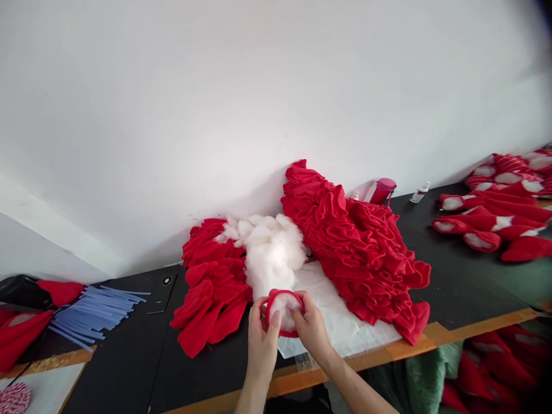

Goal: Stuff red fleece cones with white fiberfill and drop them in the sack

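Note:
Between my two hands is a small red fabric pouch (pixel 273 296), its round mouth facing me and white stuffing (pixel 285 307) showing inside. My left hand (pixel 264 330) grips the rim on the left, its thumb at the stuffing. On the right side, my right hand (pixel 313 328) is closed on the rim, with fingertips pressing at the stuffing. Just behind the pouch lies a heap of loose white fibre fill (pixel 273 253). Red fabric pieces (pixel 211 293) are piled to its left, and a larger stack of red fabric pieces (pixel 362 247) rises to its right.
A white sheet (pixel 336 322) covers part of the black table (pixel 129 362). Left are a phone (pixel 163 292), blue strips (pixel 97 310) and red-white twine (pixel 15 398). A small bottle (pixel 420 192), a pink cup (pixel 383 190) and stuffed red pieces (pixel 495 221) stand right.

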`<control>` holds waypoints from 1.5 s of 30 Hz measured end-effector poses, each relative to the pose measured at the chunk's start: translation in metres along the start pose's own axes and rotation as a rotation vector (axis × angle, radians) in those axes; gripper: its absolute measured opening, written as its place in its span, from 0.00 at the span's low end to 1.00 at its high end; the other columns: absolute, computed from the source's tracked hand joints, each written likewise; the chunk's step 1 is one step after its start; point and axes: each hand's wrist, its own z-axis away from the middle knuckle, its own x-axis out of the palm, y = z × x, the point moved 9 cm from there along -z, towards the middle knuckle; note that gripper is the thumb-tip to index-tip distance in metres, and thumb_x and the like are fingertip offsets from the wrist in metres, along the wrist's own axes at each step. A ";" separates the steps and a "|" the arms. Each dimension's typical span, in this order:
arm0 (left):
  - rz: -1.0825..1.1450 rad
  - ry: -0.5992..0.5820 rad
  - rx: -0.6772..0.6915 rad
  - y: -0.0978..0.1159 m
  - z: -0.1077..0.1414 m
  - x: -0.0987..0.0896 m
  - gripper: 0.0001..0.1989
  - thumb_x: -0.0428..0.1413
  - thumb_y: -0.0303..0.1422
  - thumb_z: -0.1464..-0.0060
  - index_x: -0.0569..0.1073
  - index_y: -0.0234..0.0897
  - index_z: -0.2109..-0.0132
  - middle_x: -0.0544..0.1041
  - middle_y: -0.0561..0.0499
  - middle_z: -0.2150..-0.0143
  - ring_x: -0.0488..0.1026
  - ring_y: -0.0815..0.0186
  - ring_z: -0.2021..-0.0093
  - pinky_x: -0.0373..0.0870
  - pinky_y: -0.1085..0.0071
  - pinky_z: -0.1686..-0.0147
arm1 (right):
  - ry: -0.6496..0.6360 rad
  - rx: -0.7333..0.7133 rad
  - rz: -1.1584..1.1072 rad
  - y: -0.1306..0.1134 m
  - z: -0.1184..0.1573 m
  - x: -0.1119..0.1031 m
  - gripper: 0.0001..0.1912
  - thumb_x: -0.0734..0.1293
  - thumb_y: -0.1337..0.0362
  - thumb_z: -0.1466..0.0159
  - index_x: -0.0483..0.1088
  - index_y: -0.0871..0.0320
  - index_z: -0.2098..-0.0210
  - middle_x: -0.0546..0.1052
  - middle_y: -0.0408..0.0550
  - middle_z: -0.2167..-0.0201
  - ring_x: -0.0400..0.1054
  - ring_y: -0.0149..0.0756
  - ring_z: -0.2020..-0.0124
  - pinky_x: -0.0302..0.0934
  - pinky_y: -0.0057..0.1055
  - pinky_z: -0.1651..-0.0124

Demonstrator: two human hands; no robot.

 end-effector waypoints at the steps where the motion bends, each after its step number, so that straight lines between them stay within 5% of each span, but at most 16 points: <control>1: -0.037 0.039 0.032 0.003 -0.001 -0.004 0.15 0.57 0.35 0.51 0.73 0.38 0.55 0.75 0.43 0.57 0.72 0.53 0.56 0.67 0.59 0.54 | -0.018 -0.006 -0.001 -0.003 0.004 0.002 0.10 0.59 0.65 0.43 0.66 0.57 0.62 0.77 0.46 0.72 0.71 0.39 0.71 0.64 0.32 0.68; 4: -0.128 0.154 0.160 0.018 0.003 -0.013 0.10 0.57 0.34 0.52 0.76 0.39 0.61 0.75 0.43 0.62 0.70 0.50 0.55 0.64 0.56 0.51 | -0.037 0.006 -0.010 -0.006 0.008 0.002 0.15 0.63 0.60 0.42 0.66 0.58 0.56 0.77 0.48 0.68 0.71 0.40 0.69 0.64 0.33 0.65; 7: 0.076 0.142 0.142 0.021 0.011 -0.013 0.14 0.60 0.37 0.51 0.75 0.39 0.56 0.74 0.44 0.60 0.71 0.53 0.55 0.66 0.59 0.53 | 0.053 0.092 -0.159 0.000 0.002 -0.010 0.15 0.62 0.54 0.39 0.68 0.58 0.59 0.76 0.46 0.71 0.69 0.39 0.71 0.63 0.32 0.68; 10: 0.553 0.177 -0.159 -0.004 0.020 -0.009 0.19 0.61 0.46 0.51 0.74 0.39 0.55 0.75 0.46 0.62 0.72 0.58 0.59 0.70 0.66 0.60 | 0.117 0.209 -0.455 0.006 -0.002 -0.015 0.18 0.65 0.49 0.42 0.69 0.56 0.62 0.74 0.44 0.71 0.67 0.36 0.72 0.63 0.28 0.72; 13: 0.968 0.038 -0.480 -0.021 0.025 0.024 0.26 0.61 0.51 0.53 0.76 0.34 0.57 0.76 0.40 0.56 0.72 0.53 0.52 0.71 0.64 0.57 | 0.004 0.383 -0.739 0.006 0.009 0.007 0.20 0.70 0.48 0.46 0.67 0.54 0.63 0.70 0.38 0.77 0.60 0.27 0.80 0.56 0.22 0.80; 16: 1.131 -0.036 -0.506 -0.015 0.016 0.039 0.26 0.62 0.50 0.54 0.77 0.31 0.56 0.76 0.37 0.52 0.68 0.48 0.45 0.68 0.61 0.50 | -0.163 0.517 -0.895 0.002 0.028 0.033 0.23 0.74 0.49 0.51 0.64 0.55 0.65 0.60 0.29 0.86 0.43 0.18 0.89 0.39 0.17 0.86; 21: 1.198 -0.083 -0.504 -0.009 0.010 0.043 0.35 0.61 0.60 0.63 0.78 0.36 0.57 0.77 0.40 0.52 0.64 0.45 0.42 0.65 0.54 0.46 | -0.176 0.570 -1.019 0.005 0.039 0.038 0.26 0.77 0.51 0.55 0.63 0.55 0.66 0.58 0.27 0.87 0.39 0.16 0.89 0.35 0.16 0.86; 24: 1.133 -0.081 -0.489 -0.009 0.018 0.043 0.29 0.67 0.50 0.63 0.77 0.39 0.55 0.78 0.43 0.54 0.68 0.49 0.45 0.66 0.57 0.46 | -0.206 0.593 -0.948 0.014 0.040 0.035 0.26 0.75 0.49 0.52 0.67 0.55 0.61 0.58 0.29 0.88 0.42 0.18 0.89 0.36 0.17 0.87; 26: 1.045 -0.011 -0.412 -0.008 0.018 0.036 0.30 0.68 0.42 0.60 0.72 0.41 0.49 0.78 0.45 0.53 0.72 0.53 0.49 0.68 0.60 0.49 | -0.113 0.548 -0.817 0.023 0.040 0.022 0.25 0.73 0.47 0.49 0.69 0.55 0.58 0.66 0.35 0.84 0.54 0.24 0.87 0.47 0.19 0.87; 29: 0.889 0.138 -0.269 -0.004 0.014 0.020 0.36 0.68 0.35 0.57 0.62 0.41 0.42 0.75 0.46 0.52 0.74 0.57 0.53 0.71 0.63 0.54 | 0.051 0.368 -0.682 0.019 0.042 -0.001 0.25 0.67 0.44 0.43 0.70 0.54 0.53 0.77 0.49 0.61 0.72 0.38 0.60 0.69 0.31 0.63; 31: 0.845 0.139 -0.224 -0.001 0.012 0.019 0.37 0.67 0.33 0.57 0.60 0.42 0.41 0.74 0.45 0.50 0.74 0.56 0.52 0.70 0.63 0.53 | -0.033 0.288 -0.704 0.005 0.046 0.005 0.25 0.63 0.45 0.39 0.68 0.51 0.48 0.72 0.50 0.45 0.63 0.41 0.42 0.62 0.39 0.44; 33: 0.853 0.051 -0.213 0.003 0.012 0.026 0.37 0.67 0.31 0.57 0.60 0.44 0.42 0.73 0.45 0.49 0.73 0.55 0.51 0.69 0.63 0.51 | -0.152 0.267 -0.759 -0.008 0.051 0.017 0.23 0.64 0.48 0.38 0.67 0.48 0.46 0.69 0.47 0.41 0.57 0.41 0.38 0.53 0.42 0.37; 38: 0.907 -0.020 -0.256 0.003 0.017 0.029 0.33 0.66 0.36 0.55 0.63 0.41 0.43 0.74 0.43 0.49 0.72 0.53 0.49 0.68 0.60 0.49 | -0.139 0.304 -0.864 -0.018 0.047 0.015 0.22 0.67 0.48 0.41 0.71 0.51 0.52 0.77 0.51 0.51 0.69 0.46 0.48 0.60 0.46 0.43; 42: 0.962 -0.057 -0.341 -0.005 0.024 0.034 0.32 0.65 0.39 0.54 0.65 0.41 0.43 0.73 0.42 0.47 0.71 0.53 0.48 0.68 0.60 0.49 | -0.047 0.290 -0.689 -0.018 0.041 -0.004 0.19 0.70 0.50 0.44 0.75 0.55 0.58 0.80 0.51 0.58 0.72 0.46 0.55 0.64 0.43 0.48; 45: 0.970 -0.155 -0.353 -0.005 0.032 0.044 0.32 0.66 0.39 0.54 0.66 0.41 0.43 0.74 0.42 0.48 0.70 0.53 0.46 0.65 0.61 0.46 | -0.187 0.196 -0.595 -0.036 0.039 0.002 0.18 0.69 0.51 0.42 0.76 0.55 0.57 0.80 0.49 0.60 0.73 0.45 0.58 0.66 0.41 0.52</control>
